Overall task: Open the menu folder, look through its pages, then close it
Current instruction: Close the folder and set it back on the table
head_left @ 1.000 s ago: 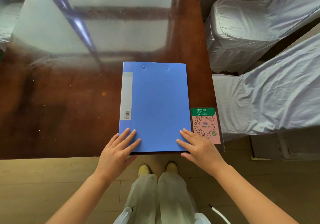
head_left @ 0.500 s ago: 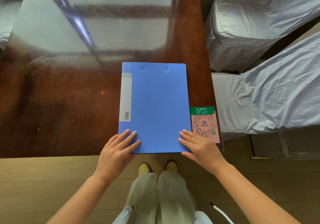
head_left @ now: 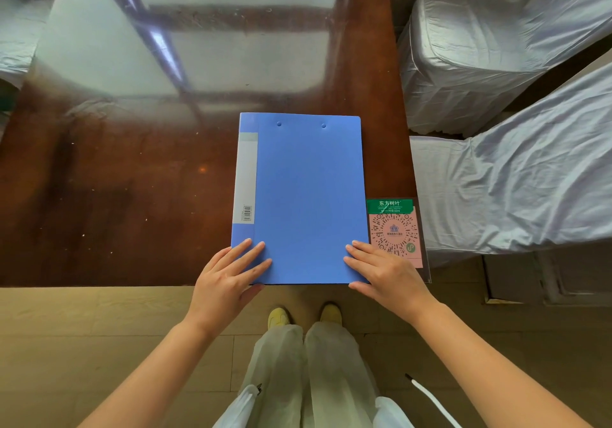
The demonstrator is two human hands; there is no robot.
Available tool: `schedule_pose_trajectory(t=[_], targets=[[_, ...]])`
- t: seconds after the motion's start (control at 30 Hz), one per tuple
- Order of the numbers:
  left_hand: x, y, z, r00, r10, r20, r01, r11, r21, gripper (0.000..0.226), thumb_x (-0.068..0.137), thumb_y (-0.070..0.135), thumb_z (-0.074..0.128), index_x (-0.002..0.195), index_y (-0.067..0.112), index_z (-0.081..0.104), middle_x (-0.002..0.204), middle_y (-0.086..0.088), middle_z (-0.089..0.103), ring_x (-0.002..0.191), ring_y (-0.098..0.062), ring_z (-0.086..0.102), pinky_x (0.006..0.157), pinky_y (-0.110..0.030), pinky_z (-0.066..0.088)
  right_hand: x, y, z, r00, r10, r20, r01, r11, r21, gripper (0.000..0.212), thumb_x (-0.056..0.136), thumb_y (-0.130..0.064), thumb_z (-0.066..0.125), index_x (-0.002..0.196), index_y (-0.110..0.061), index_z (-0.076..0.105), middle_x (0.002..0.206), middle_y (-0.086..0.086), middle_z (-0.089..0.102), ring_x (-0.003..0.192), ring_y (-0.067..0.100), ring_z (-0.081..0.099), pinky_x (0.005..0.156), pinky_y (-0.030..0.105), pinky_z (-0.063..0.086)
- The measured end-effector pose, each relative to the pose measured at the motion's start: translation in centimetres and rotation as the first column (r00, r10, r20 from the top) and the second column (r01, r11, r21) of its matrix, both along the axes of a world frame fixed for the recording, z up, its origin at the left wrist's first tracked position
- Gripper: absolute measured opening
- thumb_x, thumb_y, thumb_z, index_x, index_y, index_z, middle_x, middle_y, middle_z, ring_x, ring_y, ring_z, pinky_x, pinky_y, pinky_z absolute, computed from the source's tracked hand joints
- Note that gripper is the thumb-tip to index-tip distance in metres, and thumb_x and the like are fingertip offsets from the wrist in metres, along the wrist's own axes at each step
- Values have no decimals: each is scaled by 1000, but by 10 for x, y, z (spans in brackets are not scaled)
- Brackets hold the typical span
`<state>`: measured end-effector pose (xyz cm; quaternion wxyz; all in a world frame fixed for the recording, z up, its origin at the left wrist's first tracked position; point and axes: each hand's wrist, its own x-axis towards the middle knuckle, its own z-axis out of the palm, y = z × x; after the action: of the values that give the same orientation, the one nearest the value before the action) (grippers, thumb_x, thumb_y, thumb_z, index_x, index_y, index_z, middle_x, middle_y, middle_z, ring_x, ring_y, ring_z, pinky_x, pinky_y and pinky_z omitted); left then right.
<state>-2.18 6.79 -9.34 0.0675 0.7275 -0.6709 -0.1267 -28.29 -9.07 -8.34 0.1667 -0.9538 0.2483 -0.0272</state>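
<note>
A blue menu folder point(head_left: 304, 195) lies closed and flat near the front edge of the table, spine with a white label strip on its left side. My left hand point(head_left: 228, 278) rests flat on the folder's front left corner, fingers spread. At the front right corner, my right hand point(head_left: 384, 272) lies with its fingertips on the cover and its thumb at the folder's front edge. Neither hand grips anything.
The dark brown glossy table point(head_left: 116, 179) reflects a window. A pink QR code card point(head_left: 395, 232) with a green header sits right of the folder. Two chairs in grey covers point(head_left: 496, 162) stand along the table's right side. My legs and yellow shoes are below the edge.
The folder has shifted slightly away from the table's front edge. Both hands stay on its front corners.
</note>
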Motion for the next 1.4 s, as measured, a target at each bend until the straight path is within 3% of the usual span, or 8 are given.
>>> schedule_pose_trajectory(t=[0.23, 0.47, 1.0, 1.23, 1.4], targets=[[-4, -2, 5, 1000, 25, -9, -25, 1000, 3, 56, 59, 25, 87, 111, 17, 69, 122, -9, 66, 115, -32, 59, 94, -50, 45, 5, 1, 5, 997, 3, -71, -3, 1000, -11, 44, 63, -23, 85, 100, -7, 70, 111, 12, 69, 106, 27, 64, 76, 37, 58], [-9, -5, 18, 999, 37, 1, -37, 999, 28, 63, 56, 25, 89, 113, 11, 66, 121, -11, 66, 114, -34, 60, 93, -51, 46, 17, 5, 14, 989, -13, -145, -4, 993, -117, 42, 54, -27, 87, 89, -12, 70, 97, 8, 70, 88, 24, 67, 68, 33, 56], [-4, -1, 5, 999, -14, 50, 15, 999, -35, 60, 55, 26, 89, 111, 17, 69, 119, -6, 68, 111, -30, 62, 90, -48, 49, 13, 7, 11, 987, 12, -163, -29, 994, -106, 48, 55, -28, 88, 96, -11, 71, 103, 9, 73, 97, 25, 68, 68, 33, 58], [-3, -3, 13, 998, -16, 54, 15, 1000, 11, 60, 58, 36, 86, 112, 19, 67, 123, -7, 66, 115, -31, 59, 96, -51, 43, 17, 4, 14, 977, 13, -213, -39, 992, -121, 40, 61, -33, 82, 94, -13, 69, 102, 7, 70, 97, 26, 65, 85, 43, 51], [4, -5, 39, 1000, -1, -1, 1, 992, -125, 49, 75, 43, 68, 118, 21, 62, 132, -6, 59, 126, -27, 51, 107, -54, 28, 22, 2, 37, 976, -33, -216, 3, 990, -141, 34, 66, -41, 76, 85, -14, 71, 99, 6, 71, 97, 25, 64, 92, 51, 43]])
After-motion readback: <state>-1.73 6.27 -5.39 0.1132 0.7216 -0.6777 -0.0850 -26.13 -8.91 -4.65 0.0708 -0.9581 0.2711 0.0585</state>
